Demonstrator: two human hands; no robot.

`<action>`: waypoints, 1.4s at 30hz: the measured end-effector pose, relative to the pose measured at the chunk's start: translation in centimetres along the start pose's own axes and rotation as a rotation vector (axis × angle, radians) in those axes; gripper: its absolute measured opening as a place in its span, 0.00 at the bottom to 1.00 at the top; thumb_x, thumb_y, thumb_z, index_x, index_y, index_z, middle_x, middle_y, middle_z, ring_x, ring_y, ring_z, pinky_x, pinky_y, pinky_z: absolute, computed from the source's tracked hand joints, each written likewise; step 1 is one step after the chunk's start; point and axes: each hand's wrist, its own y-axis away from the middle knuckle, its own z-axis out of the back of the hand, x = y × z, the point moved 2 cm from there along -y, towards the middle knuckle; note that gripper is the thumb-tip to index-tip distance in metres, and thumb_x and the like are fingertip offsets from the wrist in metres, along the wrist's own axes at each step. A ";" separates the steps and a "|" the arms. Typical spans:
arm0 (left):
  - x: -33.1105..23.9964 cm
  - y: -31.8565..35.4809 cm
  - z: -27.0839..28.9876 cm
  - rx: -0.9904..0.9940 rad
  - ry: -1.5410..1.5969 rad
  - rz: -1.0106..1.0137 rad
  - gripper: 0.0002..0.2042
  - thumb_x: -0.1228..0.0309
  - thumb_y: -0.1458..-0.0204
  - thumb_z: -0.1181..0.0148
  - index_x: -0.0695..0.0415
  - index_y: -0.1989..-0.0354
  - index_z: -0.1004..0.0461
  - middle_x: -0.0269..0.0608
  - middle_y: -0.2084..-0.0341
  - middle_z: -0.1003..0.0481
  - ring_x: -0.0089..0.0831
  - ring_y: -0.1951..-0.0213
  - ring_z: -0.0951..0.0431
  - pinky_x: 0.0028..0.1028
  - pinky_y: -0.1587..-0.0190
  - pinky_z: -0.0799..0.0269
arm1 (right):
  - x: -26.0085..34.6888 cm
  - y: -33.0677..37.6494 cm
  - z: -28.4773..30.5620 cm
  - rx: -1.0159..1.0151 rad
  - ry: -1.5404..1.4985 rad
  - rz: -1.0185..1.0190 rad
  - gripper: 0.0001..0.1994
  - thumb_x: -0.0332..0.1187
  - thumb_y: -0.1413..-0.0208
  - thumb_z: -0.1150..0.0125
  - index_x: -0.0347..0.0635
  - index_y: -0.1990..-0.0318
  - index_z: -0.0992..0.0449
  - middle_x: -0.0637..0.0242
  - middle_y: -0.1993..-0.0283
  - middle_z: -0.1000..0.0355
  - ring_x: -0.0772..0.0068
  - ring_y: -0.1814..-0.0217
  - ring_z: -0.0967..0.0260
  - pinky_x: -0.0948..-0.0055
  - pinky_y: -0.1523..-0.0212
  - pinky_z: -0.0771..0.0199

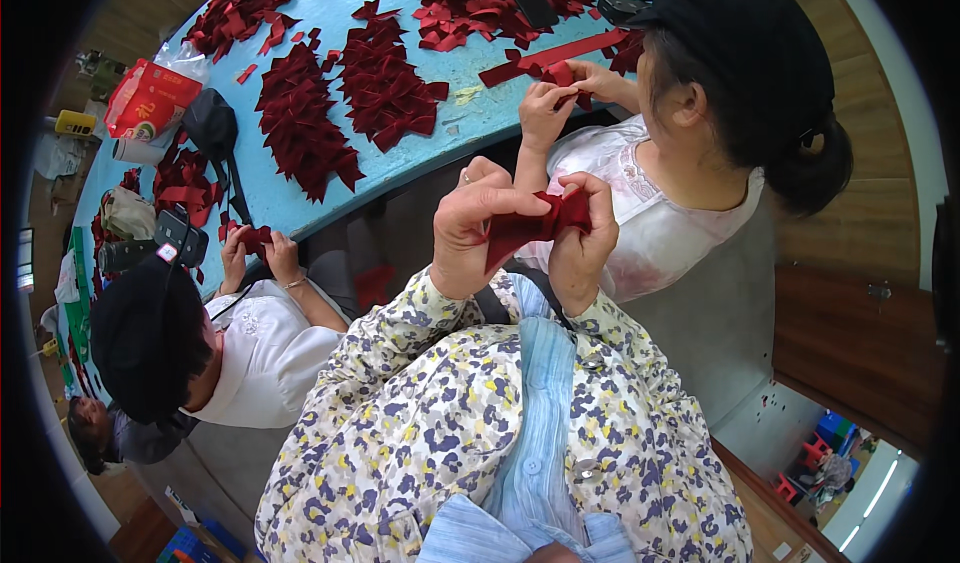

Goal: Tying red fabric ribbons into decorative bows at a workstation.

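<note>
Floral-patterned sleeves in yellow, grey and white rise from the lower edge, and between them both of the person's hands meet on a dark red velvet ribbon piece [530, 225] held up in the air, short of the near edge of the blue counter [420, 168]. At far left, by the counter's left end, sit a red plastic bag [150, 98] and a black pouch [210, 123], and a co-worker in a black cap and white top [150, 338] fingers a small red piece [252, 237] at that edge. Rows of finished dark red ribbon bows [340, 103] lie across the middle of the counter. Next comes the left hand [478, 225], its grip closed around the ribbon piece's left part, thumb and fingers wrapped over the cloth. Touching it from the other side, the right hand [583, 243] pinches the ribbon's right end in a tight grip. Farther right, a second co-worker in a white blouse [650, 223] handles a long red ribbon strip [560, 58] near the counter's right corner.
</note>
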 end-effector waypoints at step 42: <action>-0.1 0.9 0.4 -0.502 -0.026 0.190 0.13 0.84 0.54 0.40 0.60 0.61 0.32 0.24 0.81 0.38 0.13 0.79 0.40 0.14 0.75 0.44 | 2.0 2.2 -2.7 0.045 0.036 0.175 0.18 0.15 0.62 0.53 0.38 0.59 0.31 0.66 0.73 0.31 0.77 0.71 0.33 0.80 0.66 0.33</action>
